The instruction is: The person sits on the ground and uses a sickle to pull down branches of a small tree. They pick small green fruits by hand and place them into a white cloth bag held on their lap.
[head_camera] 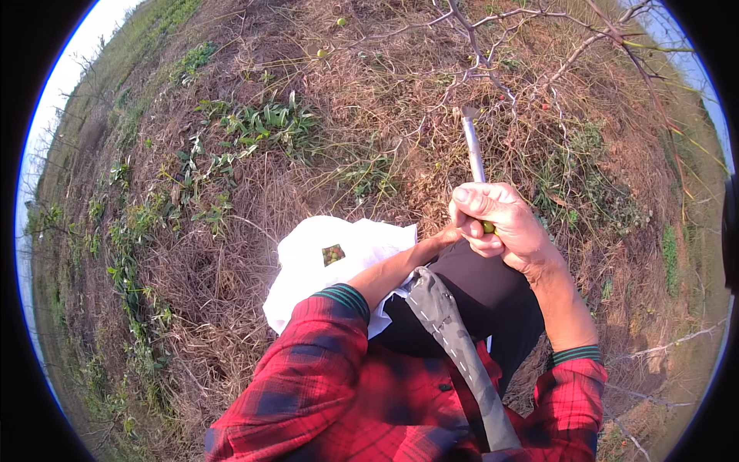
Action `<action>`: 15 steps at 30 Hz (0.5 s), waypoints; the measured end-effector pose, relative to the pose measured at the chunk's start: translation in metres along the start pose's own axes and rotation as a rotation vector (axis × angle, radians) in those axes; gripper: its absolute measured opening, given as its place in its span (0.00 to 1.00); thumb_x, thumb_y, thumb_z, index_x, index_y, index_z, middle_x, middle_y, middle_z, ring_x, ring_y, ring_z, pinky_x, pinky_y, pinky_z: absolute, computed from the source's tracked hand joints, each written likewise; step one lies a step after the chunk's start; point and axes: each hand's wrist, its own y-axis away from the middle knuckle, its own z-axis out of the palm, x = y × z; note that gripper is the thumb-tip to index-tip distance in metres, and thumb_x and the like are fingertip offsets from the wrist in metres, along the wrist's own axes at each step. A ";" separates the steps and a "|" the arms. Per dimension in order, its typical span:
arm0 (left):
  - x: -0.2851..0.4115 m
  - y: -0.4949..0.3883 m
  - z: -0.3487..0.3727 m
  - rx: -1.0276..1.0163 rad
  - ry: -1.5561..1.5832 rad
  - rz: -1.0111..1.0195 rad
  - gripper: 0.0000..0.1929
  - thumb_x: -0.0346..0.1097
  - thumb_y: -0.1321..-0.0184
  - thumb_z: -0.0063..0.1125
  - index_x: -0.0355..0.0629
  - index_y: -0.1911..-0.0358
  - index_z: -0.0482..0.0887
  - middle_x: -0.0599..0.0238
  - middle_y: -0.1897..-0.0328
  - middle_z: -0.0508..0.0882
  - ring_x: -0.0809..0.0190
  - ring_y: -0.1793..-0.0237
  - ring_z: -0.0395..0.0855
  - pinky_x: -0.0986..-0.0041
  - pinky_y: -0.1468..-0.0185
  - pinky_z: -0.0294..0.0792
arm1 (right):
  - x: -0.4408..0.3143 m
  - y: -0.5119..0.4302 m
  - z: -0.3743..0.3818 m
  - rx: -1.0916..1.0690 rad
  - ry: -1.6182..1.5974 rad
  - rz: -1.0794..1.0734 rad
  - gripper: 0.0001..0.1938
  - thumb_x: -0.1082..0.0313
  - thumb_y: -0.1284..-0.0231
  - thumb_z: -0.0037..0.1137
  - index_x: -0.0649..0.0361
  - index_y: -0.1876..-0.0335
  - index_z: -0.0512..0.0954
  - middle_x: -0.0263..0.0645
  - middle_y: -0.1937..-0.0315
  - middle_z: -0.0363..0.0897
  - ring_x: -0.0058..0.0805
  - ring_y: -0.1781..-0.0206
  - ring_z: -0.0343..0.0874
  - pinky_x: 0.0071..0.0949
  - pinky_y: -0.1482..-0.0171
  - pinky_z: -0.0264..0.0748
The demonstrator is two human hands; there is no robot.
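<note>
My right hand [501, 225] is closed around the lower end of a metal-shafted tool [472, 144], which points away from me and flares at its far tip. A green round fruit [488, 226] shows between the fingers of that hand. My left hand [449, 235] reaches across beside it, its fingers mostly hidden behind my right hand, so its hold cannot be told. A white cloth bag [369, 239] lies under my left forearm, and several small green and reddish fruits [333, 255] show through an opening in it.
Thorny bare branches [473, 34] spread above the tool's tip and towards the right. Low green plants [271, 121] grow among dry grass [213, 289] at the left. A small yellow-green fruit [321, 53] is near the top. A camouflage-patterned strap [456, 346] crosses my lap.
</note>
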 end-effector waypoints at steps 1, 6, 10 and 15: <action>0.003 -0.001 0.001 0.008 -0.025 -0.015 0.17 0.49 0.36 0.55 0.39 0.60 0.79 0.68 0.71 0.79 0.67 0.67 0.76 0.70 0.63 0.68 | 0.000 -0.011 0.012 -0.097 0.062 -0.022 0.17 0.56 0.30 0.50 0.62 0.71 0.74 0.25 0.83 0.64 0.08 0.86 0.56 0.13 0.86 0.46; 0.012 0.002 0.005 0.068 -0.078 -0.053 0.16 0.49 0.36 0.55 0.41 0.64 0.80 0.69 0.70 0.80 0.67 0.67 0.76 0.70 0.64 0.67 | 0.020 -0.101 0.068 -0.292 0.293 0.068 0.18 0.54 0.32 0.50 0.61 0.71 0.74 0.27 0.80 0.67 0.10 0.82 0.61 0.15 0.85 0.51; 0.014 0.003 0.008 0.115 -0.240 0.052 0.19 0.53 0.39 0.57 0.41 0.71 0.80 0.69 0.75 0.77 0.67 0.71 0.73 0.69 0.67 0.63 | 0.057 -0.130 0.100 -0.423 0.643 0.064 0.19 0.50 0.34 0.50 0.63 0.62 0.77 0.35 0.71 0.74 0.23 0.68 0.74 0.26 0.68 0.72; 0.014 -0.002 0.006 0.036 0.004 -0.097 0.18 0.51 0.42 0.61 0.41 0.70 0.78 0.72 0.77 0.72 0.70 0.75 0.67 0.70 0.71 0.59 | 0.063 -0.112 0.093 -0.385 1.033 -0.265 0.29 0.48 0.37 0.52 0.64 0.39 0.72 0.53 0.46 0.77 0.46 0.43 0.77 0.35 0.42 0.72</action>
